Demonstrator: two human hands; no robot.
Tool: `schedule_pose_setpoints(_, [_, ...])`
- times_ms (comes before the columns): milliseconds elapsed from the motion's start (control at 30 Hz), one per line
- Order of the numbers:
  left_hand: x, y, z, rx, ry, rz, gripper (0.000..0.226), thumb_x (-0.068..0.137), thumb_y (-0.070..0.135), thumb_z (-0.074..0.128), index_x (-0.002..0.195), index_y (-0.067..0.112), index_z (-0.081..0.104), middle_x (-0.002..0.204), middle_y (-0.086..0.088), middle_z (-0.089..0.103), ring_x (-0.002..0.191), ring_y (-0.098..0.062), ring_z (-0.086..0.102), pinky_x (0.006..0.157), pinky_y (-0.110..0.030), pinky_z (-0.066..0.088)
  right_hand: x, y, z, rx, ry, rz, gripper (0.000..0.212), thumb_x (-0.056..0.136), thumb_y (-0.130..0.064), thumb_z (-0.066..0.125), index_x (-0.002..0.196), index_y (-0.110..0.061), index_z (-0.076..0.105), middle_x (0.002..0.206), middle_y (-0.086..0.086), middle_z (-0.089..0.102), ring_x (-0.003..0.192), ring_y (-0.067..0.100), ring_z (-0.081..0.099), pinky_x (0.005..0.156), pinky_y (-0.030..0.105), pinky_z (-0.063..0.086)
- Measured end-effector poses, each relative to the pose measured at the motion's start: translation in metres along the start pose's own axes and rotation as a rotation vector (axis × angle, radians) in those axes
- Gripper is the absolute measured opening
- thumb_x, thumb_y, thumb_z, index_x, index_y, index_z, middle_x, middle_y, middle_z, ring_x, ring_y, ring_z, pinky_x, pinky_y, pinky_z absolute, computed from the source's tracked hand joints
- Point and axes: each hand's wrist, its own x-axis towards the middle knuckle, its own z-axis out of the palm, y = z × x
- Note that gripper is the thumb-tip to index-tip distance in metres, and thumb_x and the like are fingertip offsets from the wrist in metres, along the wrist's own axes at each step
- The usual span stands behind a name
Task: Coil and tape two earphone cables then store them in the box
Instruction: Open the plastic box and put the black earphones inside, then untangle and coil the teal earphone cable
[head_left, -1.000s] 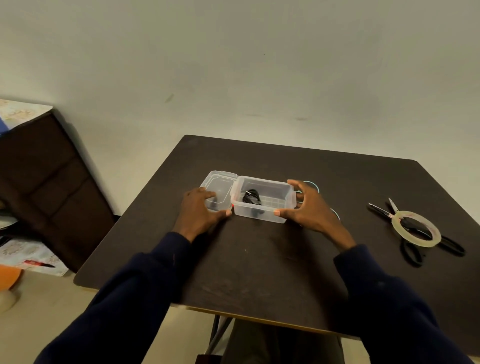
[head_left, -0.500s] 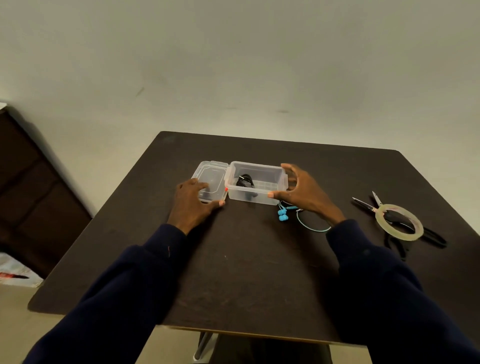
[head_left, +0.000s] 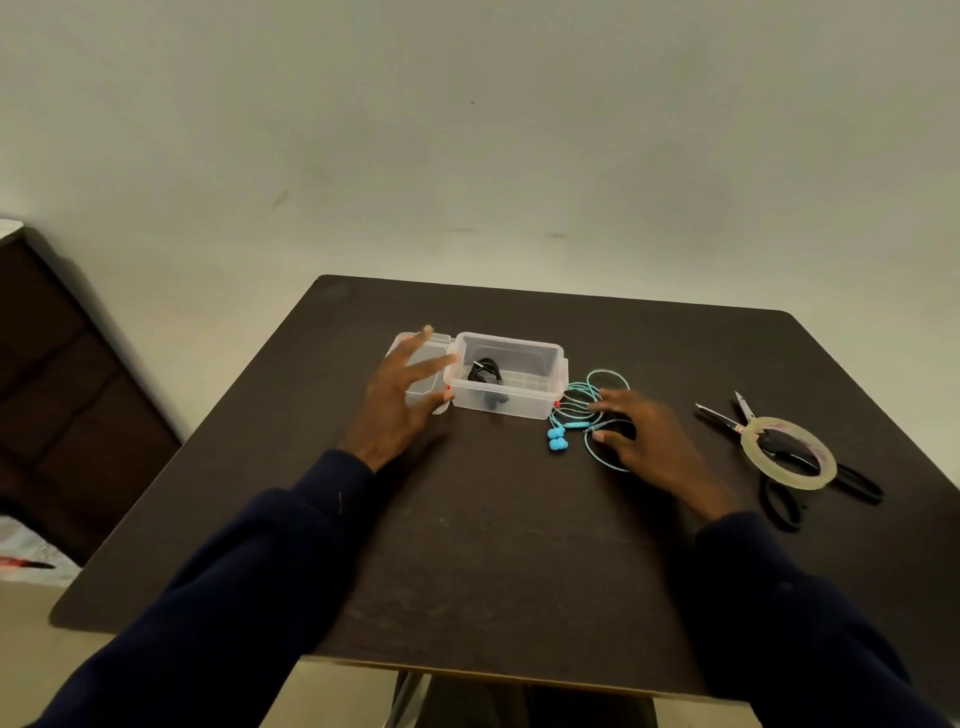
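Note:
A clear plastic box (head_left: 524, 358) stands open on the dark table, with a coiled black earphone cable (head_left: 485, 373) inside it. Its clear lid (head_left: 422, 364) lies flat against the box's left side. My left hand (head_left: 397, 400) hovers over the lid with fingers spread, holding nothing. A loose blue earphone cable (head_left: 576, 405) lies just right of the box, its blue earbuds (head_left: 556, 439) toward me. My right hand (head_left: 644, 441) rests on that cable with fingers spread and fingertips on its loops.
A roll of clear tape (head_left: 789, 460) lies on top of black-handled scissors (head_left: 774, 457) at the table's (head_left: 493, 545) right side. A dark cabinet (head_left: 67, 395) stands on the floor to the left. The table's near edge lies just in front of me.
Both hands have left the box. The left one lifted and spread over the lid. The right one moved right and down onto the blue cable, which now lies uncovered.

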Motion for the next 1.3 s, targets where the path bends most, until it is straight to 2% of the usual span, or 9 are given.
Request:
schedule_pose_setpoints(100, [0.0,0.011,0.01,-0.119,0.051,-0.048,0.022,0.087,0.026,0.076,0.108,0.034,0.073,0.141,0.005,0.057,0.128,-0.003,0.045,0.112,-0.03,0.037,-0.009,-0.002,0.004,-0.04,0.062,-0.041,0.026,0.088,-0.018,0.075,0.114,-0.022,0.074,0.128,0.001,0.065,0.123,0.018,0.057,0.108,0.033,0.042])
schedule_pose_setpoints(300, [0.002,0.016,0.017,-0.041,0.159,-0.016,0.012,0.082,0.024,0.081,0.093,0.024,0.079,0.124,0.002,0.066,0.118,-0.008,0.055,0.103,-0.027,0.043,-0.031,-0.013,0.003,-0.094,0.134,-0.012,0.015,0.086,-0.027,0.077,0.1,-0.026,0.078,0.109,-0.003,0.069,0.108,0.013,0.057,0.095,0.032,0.048])
schedule_pose_setpoints(400, [0.0,0.022,0.021,-0.025,0.155,-0.039,0.013,0.082,0.026,0.081,0.094,0.02,0.079,0.124,0.002,0.066,0.117,-0.008,0.056,0.099,-0.015,0.039,-0.044,-0.02,0.003,-0.069,0.132,0.031,0.013,0.084,-0.026,0.079,0.096,-0.025,0.079,0.105,-0.003,0.069,0.104,0.013,0.057,0.092,0.033,0.049])
schedule_pose_setpoints(600, [-0.014,0.03,0.021,-0.035,0.161,-0.062,0.038,0.082,0.027,0.081,0.119,0.022,0.072,0.132,-0.002,0.062,0.125,-0.014,0.054,0.106,-0.026,0.04,-0.073,-0.031,0.006,-0.035,0.073,0.021,0.01,0.084,-0.027,0.078,0.094,-0.025,0.079,0.106,-0.003,0.065,0.104,0.013,0.057,0.091,0.03,0.047])
schedule_pose_setpoints(700, [-0.03,0.041,0.022,-0.094,0.202,-0.077,0.032,0.081,0.024,0.082,0.112,0.027,0.071,0.121,0.004,0.066,0.114,-0.007,0.06,0.099,-0.027,0.05,-0.087,-0.038,0.009,0.006,0.037,-0.019,0.009,0.085,-0.028,0.077,0.093,-0.03,0.078,0.107,-0.009,0.06,0.103,0.008,0.056,0.091,0.029,0.049])
schedule_pose_setpoints(900, [-0.068,0.081,0.034,-0.294,-0.059,-0.207,0.018,0.087,0.016,0.077,0.104,0.019,0.077,0.098,0.008,0.076,0.087,0.0,0.07,0.084,-0.019,0.056,-0.095,-0.058,0.014,0.181,0.081,-0.123,0.014,0.079,-0.016,0.083,0.089,-0.025,0.08,0.101,-0.008,0.064,0.092,0.003,0.063,0.082,0.011,0.048])
schedule_pose_setpoints(1033, [-0.073,0.095,0.044,-0.323,-0.083,-0.23,0.026,0.087,0.024,0.076,0.113,0.019,0.073,0.108,0.007,0.074,0.092,-0.002,0.071,0.085,-0.022,0.058,-0.083,-0.06,0.013,0.24,0.139,-0.097,0.023,0.077,-0.011,0.085,0.097,-0.02,0.08,0.098,-0.004,0.07,0.076,0.0,0.065,0.071,0.015,0.054])
schedule_pose_setpoints(1133, [-0.078,0.099,0.046,-0.272,-0.123,-0.263,0.032,0.082,0.027,0.081,0.112,0.022,0.07,0.113,0.007,0.068,0.09,-0.003,0.068,0.076,-0.013,0.055,-0.083,-0.052,0.005,0.247,0.207,-0.036,0.026,0.075,-0.005,0.085,0.098,-0.017,0.08,0.089,-0.002,0.07,0.075,-0.002,0.063,0.067,0.007,0.048])
schedule_pose_setpoints(1300, [-0.094,0.105,0.043,-0.169,-0.128,-0.214,0.033,0.073,0.029,0.088,0.093,0.031,0.062,0.093,0.01,0.063,0.079,-0.008,0.061,0.068,-0.018,0.052,-0.098,-0.043,-0.003,0.177,0.145,-0.03,0.012,0.076,-0.012,0.086,0.086,-0.015,0.079,0.083,-0.007,0.069,0.073,0.005,0.063,0.067,0.01,0.044])
